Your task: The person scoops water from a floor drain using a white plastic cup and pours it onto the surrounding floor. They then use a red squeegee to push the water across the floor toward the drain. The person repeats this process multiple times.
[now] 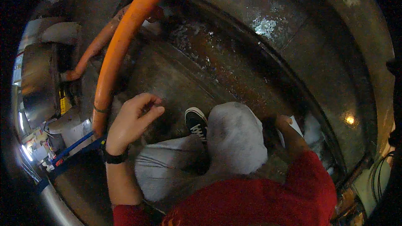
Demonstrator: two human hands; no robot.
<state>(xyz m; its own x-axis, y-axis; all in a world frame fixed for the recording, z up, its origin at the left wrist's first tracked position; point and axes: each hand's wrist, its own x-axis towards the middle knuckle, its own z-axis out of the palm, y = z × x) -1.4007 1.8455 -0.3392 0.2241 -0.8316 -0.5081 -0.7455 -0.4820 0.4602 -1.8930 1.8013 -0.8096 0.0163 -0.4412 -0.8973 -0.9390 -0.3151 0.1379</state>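
Note:
My left hand (135, 116) is raised beside a thick orange pipe (117, 50). Its fingers are half curled, the thumb stands apart from them, and I see nothing between them. A black band (116, 158) circles that wrist. Low on my right side, my right hand (284, 122) grips a flat white piece (295, 126), perhaps paper or plastic; the dim light and the hand hide part of it. My bent knee in grey trousers (237, 138) and a dark laced shoe (196, 121) lie between the hands.
A wet, rust-stained channel (220, 56) crosses the floor, bordered by a dark raised edge (276, 56). Wet concrete (314, 78) lies beyond. A thinner orange pipe (94, 48) meets metal equipment (39, 78) at left. A blue bar (73, 146) runs below, and cables (378, 172) hang at right.

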